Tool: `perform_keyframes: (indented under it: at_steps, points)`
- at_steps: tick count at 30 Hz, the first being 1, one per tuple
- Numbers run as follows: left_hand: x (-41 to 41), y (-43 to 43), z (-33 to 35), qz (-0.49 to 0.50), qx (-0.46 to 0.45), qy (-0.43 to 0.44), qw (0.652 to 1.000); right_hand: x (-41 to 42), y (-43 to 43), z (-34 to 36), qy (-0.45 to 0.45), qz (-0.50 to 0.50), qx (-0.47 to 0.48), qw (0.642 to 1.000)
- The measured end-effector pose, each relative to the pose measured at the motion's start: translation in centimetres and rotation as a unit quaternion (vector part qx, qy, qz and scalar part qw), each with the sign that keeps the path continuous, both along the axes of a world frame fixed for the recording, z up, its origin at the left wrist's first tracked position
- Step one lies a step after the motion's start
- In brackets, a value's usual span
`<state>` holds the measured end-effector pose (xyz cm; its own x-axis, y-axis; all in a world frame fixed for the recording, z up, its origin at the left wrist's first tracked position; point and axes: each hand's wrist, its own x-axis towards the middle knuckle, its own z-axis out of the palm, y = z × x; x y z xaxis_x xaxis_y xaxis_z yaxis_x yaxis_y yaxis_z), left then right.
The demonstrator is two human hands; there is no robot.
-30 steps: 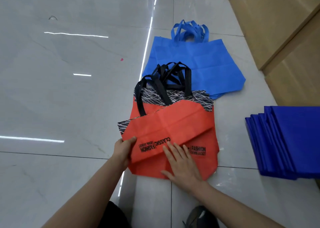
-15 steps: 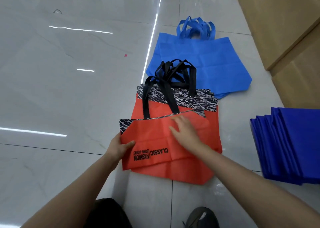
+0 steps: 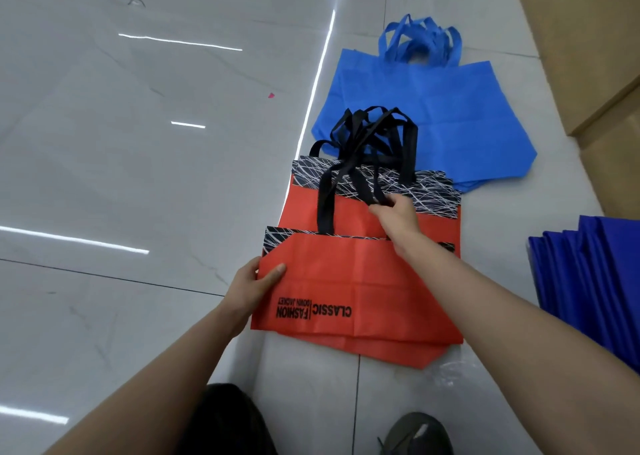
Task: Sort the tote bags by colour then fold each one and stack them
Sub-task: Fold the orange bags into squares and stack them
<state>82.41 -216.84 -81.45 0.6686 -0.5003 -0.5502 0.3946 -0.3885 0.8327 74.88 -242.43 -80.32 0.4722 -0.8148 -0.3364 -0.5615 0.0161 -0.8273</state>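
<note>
Left hand (image 3: 251, 286): grips the left edge of the top red bag (image 3: 346, 281), thumb on top, fingers tucked under.
Right hand (image 3: 394, 215): reaches over the fold; fingers curled on the black handles (image 3: 367, 150), seemingly pinching one strap, though the grip is partly hidden.
Top red bag: folded over and lying on the red pile (image 3: 381, 354) on the floor (image 3: 138, 177). Its long axis runs left to right, its patterned band faces away from the person, and its print reads upside down.
Black handles: bunched, pointing away from the person and overlapping the light blue bags (image 3: 433, 108).
Light blue bags: flat beyond the red pile, handles pointing away.
Dark blue stack (image 3: 595, 281): folded, at the right, apart from the red pile.
</note>
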Motion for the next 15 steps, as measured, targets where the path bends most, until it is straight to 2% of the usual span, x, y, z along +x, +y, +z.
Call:
perform_keyframes:
  at_steps: [4,6,8,10,12,15]
  points:
    - [-0.2,-0.3,0.0,0.031,-0.01,-0.002,0.999,-1.2,0.9,3.1,-0.163,0.074,-0.031,0.983]
    - [-0.4,-0.5,-0.1,0.057,-0.01,-0.008,0.998,-2.7,2.1,3.9,-0.175,0.129,-0.097,0.971]
    - [-0.5,-0.7,-0.4,0.093,-0.015,-0.002,0.996,-4.7,3.6,3.4,-0.133,0.219,-0.263,0.93]
    - [-0.6,-0.9,-0.7,0.133,-0.025,0.021,0.991,-7.0,5.5,1.5,-0.064,0.317,-0.399,0.858]
    - [-0.6,-1.3,-0.9,0.17,-0.036,0.044,0.984,-9.2,7.7,-1.0,0.009,0.379,-0.451,0.808]
    - [-0.9,-1.9,-0.9,0.193,-0.061,0.075,0.976,-11.5,10.3,-3.8,0.11,0.379,-0.446,0.803]
